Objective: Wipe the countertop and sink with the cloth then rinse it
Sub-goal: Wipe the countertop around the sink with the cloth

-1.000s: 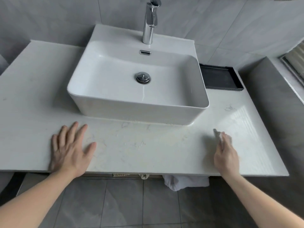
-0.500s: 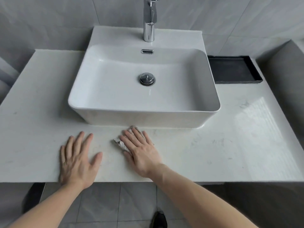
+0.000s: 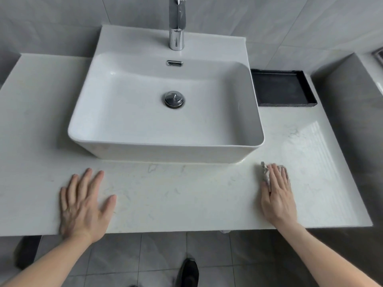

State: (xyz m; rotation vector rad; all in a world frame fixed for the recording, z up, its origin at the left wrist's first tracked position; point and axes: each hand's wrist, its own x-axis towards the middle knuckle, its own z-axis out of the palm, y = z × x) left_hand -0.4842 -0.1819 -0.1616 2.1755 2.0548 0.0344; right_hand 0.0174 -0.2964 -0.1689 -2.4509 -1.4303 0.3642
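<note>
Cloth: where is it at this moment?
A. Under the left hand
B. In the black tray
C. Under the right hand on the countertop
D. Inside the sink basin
C: the cloth shows from under the right hand's fingers, pressed flat on the countertop.

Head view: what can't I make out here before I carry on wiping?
- cloth: mostly hidden under the right hand; its full extent unclear.
- faucet: spout and handle cut off by the top edge.
- countertop: left end cut off by the frame.
- dark shoe: cut off at the bottom edge.
</note>
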